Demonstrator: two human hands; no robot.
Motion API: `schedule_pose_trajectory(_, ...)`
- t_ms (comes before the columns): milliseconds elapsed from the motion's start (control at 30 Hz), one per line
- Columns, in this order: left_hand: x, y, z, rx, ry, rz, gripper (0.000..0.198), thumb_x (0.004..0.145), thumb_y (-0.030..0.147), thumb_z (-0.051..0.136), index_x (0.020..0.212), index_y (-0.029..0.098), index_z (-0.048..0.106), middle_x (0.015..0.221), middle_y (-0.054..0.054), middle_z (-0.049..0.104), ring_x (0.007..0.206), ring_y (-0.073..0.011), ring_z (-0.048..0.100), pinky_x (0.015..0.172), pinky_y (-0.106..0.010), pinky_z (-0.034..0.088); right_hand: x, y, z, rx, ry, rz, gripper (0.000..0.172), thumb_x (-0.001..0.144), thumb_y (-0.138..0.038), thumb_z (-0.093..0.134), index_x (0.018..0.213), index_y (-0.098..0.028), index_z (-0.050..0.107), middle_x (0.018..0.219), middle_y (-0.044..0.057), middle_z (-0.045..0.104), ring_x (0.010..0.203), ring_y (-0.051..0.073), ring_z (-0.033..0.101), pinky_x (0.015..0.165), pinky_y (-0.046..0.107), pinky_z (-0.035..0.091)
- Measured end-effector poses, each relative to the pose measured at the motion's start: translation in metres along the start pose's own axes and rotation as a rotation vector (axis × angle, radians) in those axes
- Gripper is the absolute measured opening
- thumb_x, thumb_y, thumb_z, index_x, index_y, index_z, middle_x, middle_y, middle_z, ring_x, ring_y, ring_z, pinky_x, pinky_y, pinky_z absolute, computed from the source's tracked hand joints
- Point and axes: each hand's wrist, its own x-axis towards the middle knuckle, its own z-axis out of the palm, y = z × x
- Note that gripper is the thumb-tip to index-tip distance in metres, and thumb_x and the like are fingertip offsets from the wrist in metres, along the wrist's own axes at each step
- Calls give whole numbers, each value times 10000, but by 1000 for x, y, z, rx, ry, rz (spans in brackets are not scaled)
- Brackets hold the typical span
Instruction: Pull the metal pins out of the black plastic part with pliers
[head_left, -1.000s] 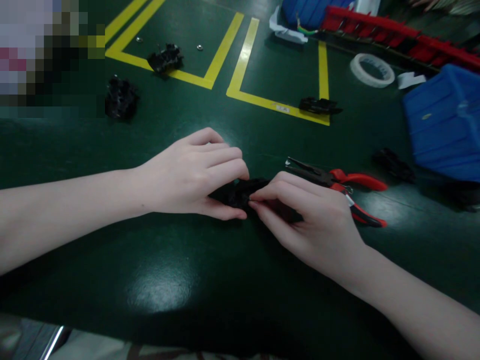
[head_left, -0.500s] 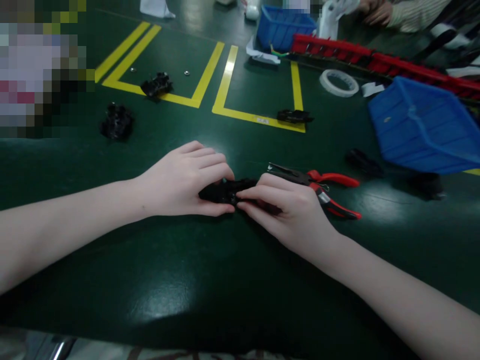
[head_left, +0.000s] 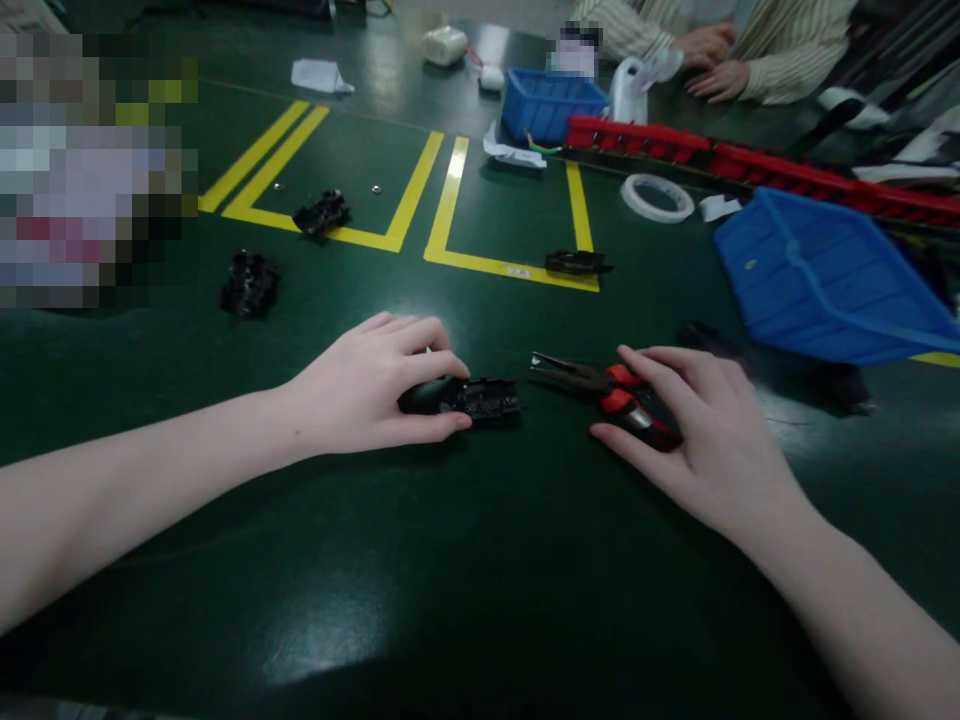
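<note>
My left hand [head_left: 367, 385] rests on the dark green table and pinches a small black plastic part [head_left: 487, 398] between thumb and fingers, holding it against the tabletop. My right hand [head_left: 712, 440] lies over the red handles of a pair of long-nose pliers [head_left: 577, 375]. Its thumb is on the near side and its fingers on the far side of the handles. The pliers' dark jaws stick out to the left, towards the black part, with a small gap between them.
More black parts lie at the left [head_left: 250, 283], on the yellow floor-tape lines [head_left: 322, 213] and farther right [head_left: 576, 263]. A big blue bin [head_left: 817, 280] stands at right, with a tape roll [head_left: 658, 197], a red rail [head_left: 750, 165] and a small blue bin [head_left: 551, 100] behind. Another person's hands [head_left: 712, 60] rest at the far edge.
My right hand has let go of the black part and moved right onto the pliers' handles. My left hand keeps holding the part. The view has tilted up.
</note>
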Motion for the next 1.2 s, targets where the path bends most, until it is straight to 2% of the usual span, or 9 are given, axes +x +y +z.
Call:
schedule_pose_trajectory(67, 0, 1, 0, 1, -7, -16, 395, 955, 493, 543, 1141, 174, 682, 1048, -83, 632, 906, -218, 600, 795, -361, 449, -3, 11, 4, -25, -43, 54, 601, 918, -520, 552, 1382, -140, 521, 1233, 225, 572, 1096, 398, 573, 856, 593, 509)
schedule_pose_trajectory(167, 1, 2, 0, 9, -13, -28, 406, 952, 491, 536, 1147, 163, 675, 1058, -91, 635, 907, -225, 603, 787, -368, 457, 2, 14, 6, -31, -78, 54, 528, 932, -491, 533, 1287, -102, 572, 1158, 230, 596, 1008, 374, 599, 803, 564, 527)
schedule_pose_trajectory(367, 1, 2, 1, 7, -17, 15, 380, 954, 478, 535, 1148, 174, 656, 1065, -91, 654, 914, -226, 613, 780, -362, 466, 4, -3, -5, 152, 48, -62, 350, 864, -398, 683, 1153, -212, 620, 1048, 134, 660, 911, 284, 660, 731, 444, 566)
schedule_pose_trajectory(533, 1, 2, 1, 17, -3, 71, 371, 955, 455, 559, 1174, 167, 640, 1072, -83, 675, 940, -227, 632, 809, -362, 461, 0, -22, -16, 231, 49, -109, 356, 838, -374, 721, 1137, -207, 624, 1036, 117, 700, 886, 266, 690, 704, 407, 575)
schedule_pose_trajectory(767, 0, 3, 2, 37, 8, 98, 370, 955, 435, 577, 1200, 162, 621, 1087, -81, 674, 947, -223, 642, 822, -359, 453, 2, -29, -26, 232, 12, -138, 338, 852, -381, 706, 1131, -217, 610, 986, 104, 706, 840, 258, 681, 665, 407, 564)
schedule_pose_trajectory(1200, 0, 2, 3, 48, 10, 107, 384, 962, 464, 564, 1185, 159, 628, 1078, -78, 673, 935, -218, 637, 798, -346, 449, -1, -31, -20, 191, 5, -165, 368, 872, -385, 691, 1142, -147, 609, 1007, 121, 697, 858, 227, 661, 678, 360, 558)
